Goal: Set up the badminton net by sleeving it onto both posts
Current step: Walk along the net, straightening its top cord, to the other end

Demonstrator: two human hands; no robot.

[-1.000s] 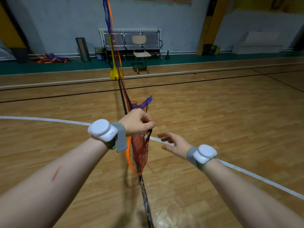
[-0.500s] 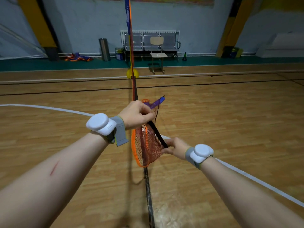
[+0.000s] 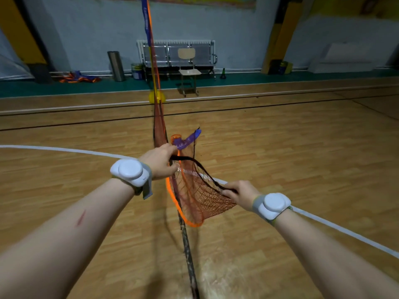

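orange mesh badminton net (image 3: pixel 200 197) with the bright orange edging looks sleeved onto the tall post with the yellow round base (image 3: pixel 157 97) at the far side. from that post it runs straight toward the person and sags into a bunch at its loose near end, which is where both hands are.

left hand (image 3: pixel 160 160) has its fingers curled in, pinching the top corner right beside the purple tape band (image 3: pixel 187 140), which pokes up on the post side of the hand. right hand (image 3: pixel 239 192) is closed round the thin black edge cord (image 3: pixel 203 171), further from the post and off to the right, so the mesh fans out between the two hands. my guess is they're spreading it to find the sleeve opening for the second post, since a bunched end hides it. one post done, one to go i'd say.

white puck-shaped wrist trackers (image 3: pixel 129 172) sit on both wrists. well behind the post there's a pale wooden chair (image 3: pixel 189 71). a dark rough strip (image 3: pixel 187 251) on the wooden floor (image 3: pixel 302 147) runs from the post toward the camera, can't tell if it's a pole or a court line.
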